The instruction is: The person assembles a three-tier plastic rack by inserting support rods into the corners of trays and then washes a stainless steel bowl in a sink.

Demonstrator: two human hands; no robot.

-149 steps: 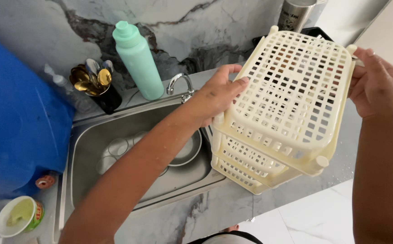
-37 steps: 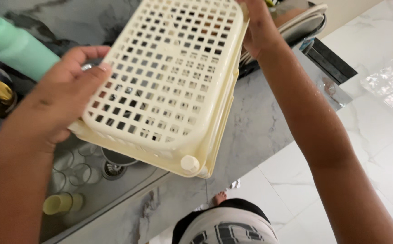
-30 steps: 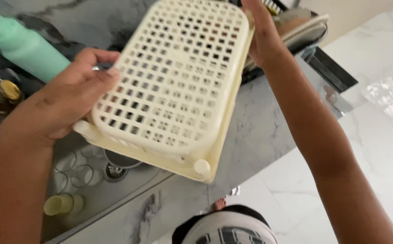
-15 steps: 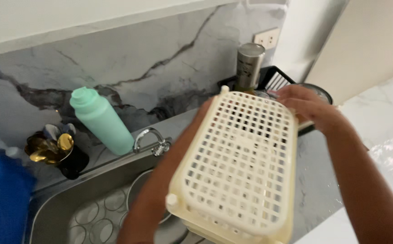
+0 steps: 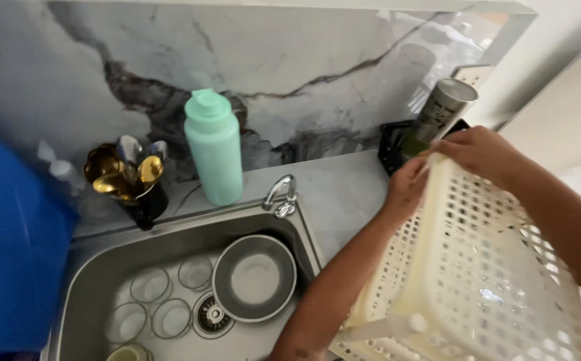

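both hands hold a cream plastic basket (image 5: pixel 478 281) with lattice walls, tipped on its side over the surface (image 5: pixel 344 194) to the right of the sink (image 5: pixel 190 234). the left hand (image 5: pixel 407 187) is clenched on the basket's top edge from the near side, its forearm running down along the lattice. the right hand (image 5: pixel 481 154) grasps the same edge from above, fingers curled over the rim. the two hands sit close together, almost touching.

as a judgement, the basket is not yet set down: it hangs tilted in the grip, and its lower part runs out of view, so i cannot tell whether any corner rests on the surface. it looks empty through the holes that show.

just beyond the hands stand a metal bottle (image 5: pixel 441 113) and a black rack (image 5: pixel 391 144) against the marble wall. well to the left of the left hand are the tap (image 5: pixel 280 194), a mint green bottle (image 5: pixel 213 147) and a dark cup of spoons (image 5: pixel 130 180). in the sink lie a metal bowl (image 5: pixel 254 277) and a few glasses (image 5: pixel 147 286), still unwashed or waiting, which i cannot tell.
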